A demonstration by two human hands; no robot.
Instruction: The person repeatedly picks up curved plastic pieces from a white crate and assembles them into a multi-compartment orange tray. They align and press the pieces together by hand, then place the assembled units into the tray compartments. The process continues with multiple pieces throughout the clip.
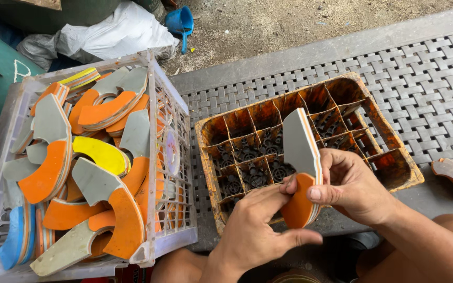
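Piece in hand: a curved layered sole blank [301, 166], grey at the upper end, orange at the lower, held upright over the near edge of the orange divided crate [310, 136].
Right hand [353, 186]: thumb pressed on the orange end, fingers curled behind, pinching the piece.
Left hand [255, 230]: fingertips touch the orange end from below, thumb spread out to the side.
Handling: likely light and slightly springy, foam-like layers glued in a stack; matte faces should not slip; best gripped across the flat faces near the middle, not by the thin edge.
Nearby: white mesh basket [171, 173] piled with similar pieces; woven grey bench [425, 78] underneath.
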